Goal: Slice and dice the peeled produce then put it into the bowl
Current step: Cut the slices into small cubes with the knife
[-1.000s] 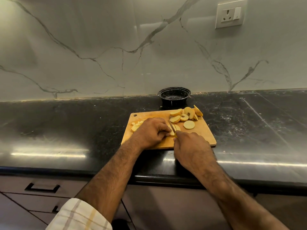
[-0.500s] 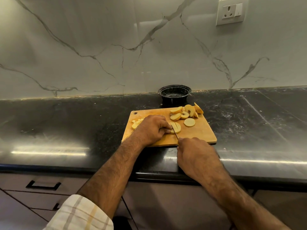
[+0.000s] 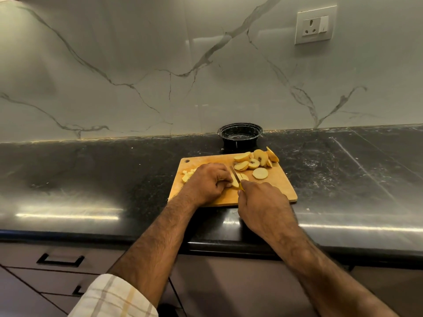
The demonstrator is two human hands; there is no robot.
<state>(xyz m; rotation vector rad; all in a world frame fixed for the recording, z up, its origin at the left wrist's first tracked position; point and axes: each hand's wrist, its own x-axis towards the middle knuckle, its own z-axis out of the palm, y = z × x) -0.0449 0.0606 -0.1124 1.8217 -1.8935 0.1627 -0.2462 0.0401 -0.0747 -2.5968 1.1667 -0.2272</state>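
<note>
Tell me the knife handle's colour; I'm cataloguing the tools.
Yellow, only a sliver of the knife handle showing above the right hand, head view.

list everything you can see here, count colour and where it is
cutting board: 1, light wood, on the counter, front of centre
produce slices: several, pale yellow, far right of the board
diced pieces: small pile, pale yellow, board's left edge
knife: 1, yellow handle, blade on a slice
bowl: 1, black, behind the board by the wall
counter: 1, black stone
wall socket: 1, white, upper right
drawer handles: 2, black, lower left
left hand: steadies the slice
right hand: grips the knife
</note>
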